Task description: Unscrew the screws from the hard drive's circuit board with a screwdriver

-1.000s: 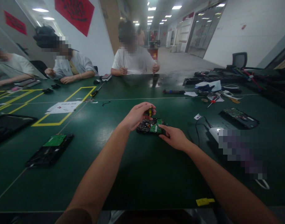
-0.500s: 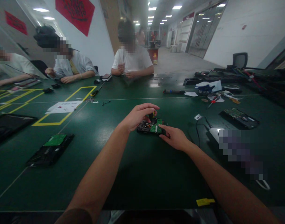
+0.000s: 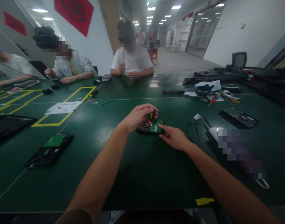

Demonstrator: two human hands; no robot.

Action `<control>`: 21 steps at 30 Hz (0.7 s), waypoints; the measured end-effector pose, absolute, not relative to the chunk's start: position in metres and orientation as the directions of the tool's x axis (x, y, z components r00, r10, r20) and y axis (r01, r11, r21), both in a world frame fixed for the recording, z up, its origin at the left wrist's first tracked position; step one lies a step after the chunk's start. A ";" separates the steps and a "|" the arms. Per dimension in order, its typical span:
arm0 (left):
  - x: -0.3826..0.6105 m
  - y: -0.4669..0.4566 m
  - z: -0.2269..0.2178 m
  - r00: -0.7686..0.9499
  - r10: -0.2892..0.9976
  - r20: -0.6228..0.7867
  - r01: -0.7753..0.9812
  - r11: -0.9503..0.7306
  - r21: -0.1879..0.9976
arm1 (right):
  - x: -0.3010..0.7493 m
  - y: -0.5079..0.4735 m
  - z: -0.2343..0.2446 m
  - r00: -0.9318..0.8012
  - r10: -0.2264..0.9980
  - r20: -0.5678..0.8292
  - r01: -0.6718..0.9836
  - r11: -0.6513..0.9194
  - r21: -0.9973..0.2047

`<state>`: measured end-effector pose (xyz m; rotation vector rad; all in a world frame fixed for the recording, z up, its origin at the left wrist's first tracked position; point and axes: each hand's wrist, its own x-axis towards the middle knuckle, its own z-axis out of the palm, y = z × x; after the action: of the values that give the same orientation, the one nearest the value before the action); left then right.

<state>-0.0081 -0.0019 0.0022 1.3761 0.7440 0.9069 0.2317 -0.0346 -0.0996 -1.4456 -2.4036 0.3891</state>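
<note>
1. Table (image 3: 137,177), filling most of the frame: a person in white (image 3: 133,60) leans at its far side, and a knock from either side could jolt every loose part on it.
2. Pale, partly blurred object (image 3: 235,152), right of the frame: it lies near the right forearm (image 3: 210,168), so an arm swung outward could shove it.
3. Left hand (image 3: 140,115), centre: its fingers are clamped around a yellow-and-black tool (image 3: 151,115). The tool's lower end is hidden; if badly seated, it could skid when pressed.
4. Right hand (image 3: 174,137), just right of centre: the index fingertip rests on a green board (image 3: 155,128), the thumb by the near edge. I cannot tell whether it pinches anything; too light a touch could let the work pivot, too heavy could flex the board.
5. Black device (image 3: 144,127) carrying that board, flat on the table at centre, between the hands: bare circuitry faces up, so a slip could scratch it.
6. Yellow tag (image 3: 204,201), lower right: near the front edge, it might be brushed off by the forearm.
7. Small pieces (image 3: 59,107) on the white paper (image 3: 54,109), left of the frame: light, so a jolt could scatter them.
</note>
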 end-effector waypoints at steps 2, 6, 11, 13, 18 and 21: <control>-0.008 -0.001 0.002 0.473 0.879 0.059 -0.083 -0.022 0.996 | 0.232 -0.035 -0.099 -0.442 0.889 0.122 0.807 0.453 -0.379; -0.008 -0.001 0.003 0.446 0.894 0.046 -0.040 -0.031 0.999 | 0.232 -0.034 -0.099 -0.442 0.889 0.120 0.807 0.453 -0.379; -0.006 -0.001 0.003 0.452 0.891 0.042 -0.074 -0.009 0.997 | 0.232 -0.035 -0.099 -0.439 0.890 0.123 0.808 0.451 -0.380; -0.005 -0.001 0.003 0.446 0.894 0.034 -0.104 0.014 0.994 | 0.232 -0.035 -0.099 -0.443 0.889 0.119 0.804 0.452 -0.387; -0.002 -0.001 0.001 0.429 0.903 0.022 -0.135 0.040 0.990 | 0.232 -0.034 -0.099 -0.439 0.892 0.104 0.808 0.443 -0.388; -0.002 -0.001 0.001 0.432 0.901 0.038 -0.129 0.021 0.991 | 0.232 -0.034 -0.099 -0.441 0.891 0.113 0.806 0.448 -0.386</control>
<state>-0.0020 -0.0014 0.0008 1.2994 0.7803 0.9402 0.2319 -0.0340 -0.0991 -1.4544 -2.4033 0.3984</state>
